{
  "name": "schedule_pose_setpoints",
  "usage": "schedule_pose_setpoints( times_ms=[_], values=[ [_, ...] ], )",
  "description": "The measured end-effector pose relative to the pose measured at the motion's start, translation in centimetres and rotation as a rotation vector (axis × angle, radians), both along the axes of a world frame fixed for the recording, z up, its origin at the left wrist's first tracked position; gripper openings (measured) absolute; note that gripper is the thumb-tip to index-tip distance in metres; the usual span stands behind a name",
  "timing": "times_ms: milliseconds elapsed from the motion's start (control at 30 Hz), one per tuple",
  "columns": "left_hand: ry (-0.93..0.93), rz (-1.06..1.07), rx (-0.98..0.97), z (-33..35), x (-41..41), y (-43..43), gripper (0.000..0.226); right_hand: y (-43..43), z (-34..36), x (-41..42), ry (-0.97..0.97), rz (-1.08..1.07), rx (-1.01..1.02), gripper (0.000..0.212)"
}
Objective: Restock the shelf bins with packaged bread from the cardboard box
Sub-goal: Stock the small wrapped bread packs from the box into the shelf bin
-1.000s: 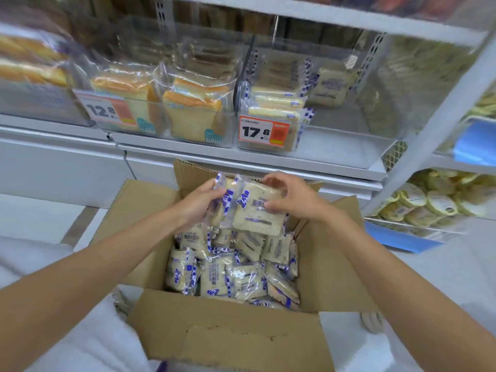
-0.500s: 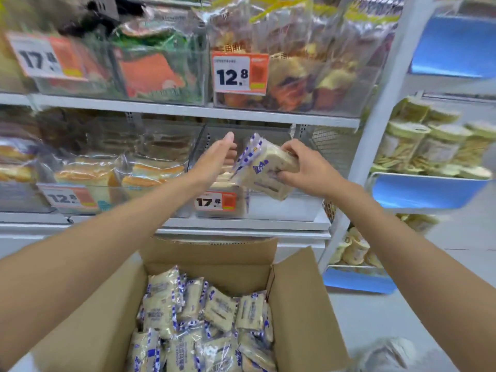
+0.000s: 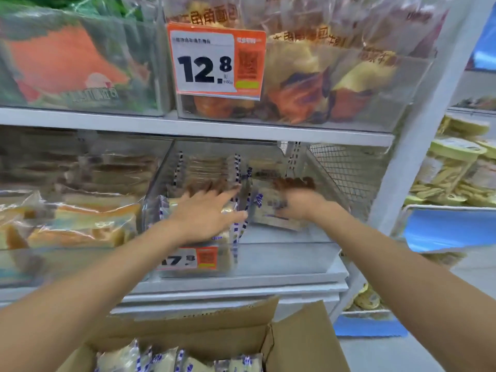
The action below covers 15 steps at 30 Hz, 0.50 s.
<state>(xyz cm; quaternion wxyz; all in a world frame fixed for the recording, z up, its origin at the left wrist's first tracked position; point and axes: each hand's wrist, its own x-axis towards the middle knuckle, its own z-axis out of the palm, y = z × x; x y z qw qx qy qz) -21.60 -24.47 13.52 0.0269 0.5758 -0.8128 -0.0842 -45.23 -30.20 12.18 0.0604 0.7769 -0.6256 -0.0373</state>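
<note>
Closest to me, the brown cardboard box (image 3: 295, 342) stands open with its flaps up, its lower part cut off by the frame edge. Crinkly clear bread packets (image 3: 161, 361) with blue-and-white striped edges lie packed in it.

Above it, my left hand (image 3: 206, 213) lies flat on the shelved packets (image 3: 206, 167) at the left of the clear plastic bin (image 3: 290, 260). Its fingers are spread, the thumb points right, and this grip holds nothing.

Just beside it my right hand (image 3: 300, 205) is smeared by motion. Its grip closes on the right part of the held packet (image 3: 271, 210), squarish and pale, which stands low in the same bin on its barer right half. The fingers are too blurred to count.

My left forearm partly hides the orange-and-white price tag (image 3: 188, 260) on the bin front. Wire mesh (image 3: 341, 167) walls the bin's right side.

Farther up, on the white shelf board (image 3: 107, 122), an upper bin (image 3: 375, 76) holds glossy bags behind a 12.8 tag (image 3: 214, 60); their print is blurred.
</note>
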Motion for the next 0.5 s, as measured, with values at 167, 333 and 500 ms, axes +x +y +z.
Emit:
schedule_pose_setpoints(
  times_ms=[167,333,500],
  values=[
    [0.023,-0.007,-0.09,-0.6,0.3,0.3,0.061,-4.6,-0.4,0.3,-0.068,-0.042,-0.106,0.081],
    [0.03,-0.019,-0.1,-0.9,0.4,0.0,0.06,-6.4,-2.0,1.5,-0.24,-0.068,-0.153,0.087],
    [0.094,-0.01,-0.069,-0.8,0.1,-0.2,0.056,-5.7,-1.8,1.3,-0.251,-0.096,-0.133,0.106]
  ],
)
